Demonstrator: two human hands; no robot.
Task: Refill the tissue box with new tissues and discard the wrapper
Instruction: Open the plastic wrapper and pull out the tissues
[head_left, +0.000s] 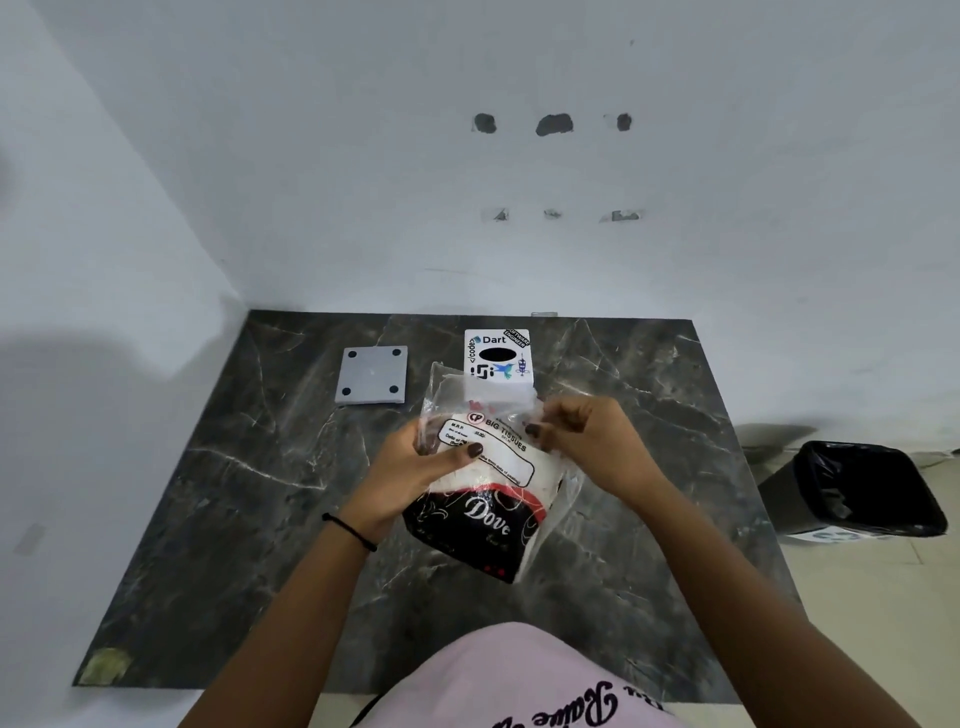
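A tissue pack (483, 499) in a clear plastic wrapper, printed black and red at its near end, is held above the dark marble table (260, 493). My left hand (410, 478) grips the pack's left side. My right hand (582, 441) pinches the wrapper's far open edge. The white tissue box (497, 364), covered with stickers and showing a black oval hole on top, stands on the table just behind the pack. Its grey square base plate (371, 375) lies apart, to the box's left.
A black bin (862, 491) with a black liner stands on the floor to the right of the table. White walls close the table's far and left sides. A pink shirt fills the bottom of the view.
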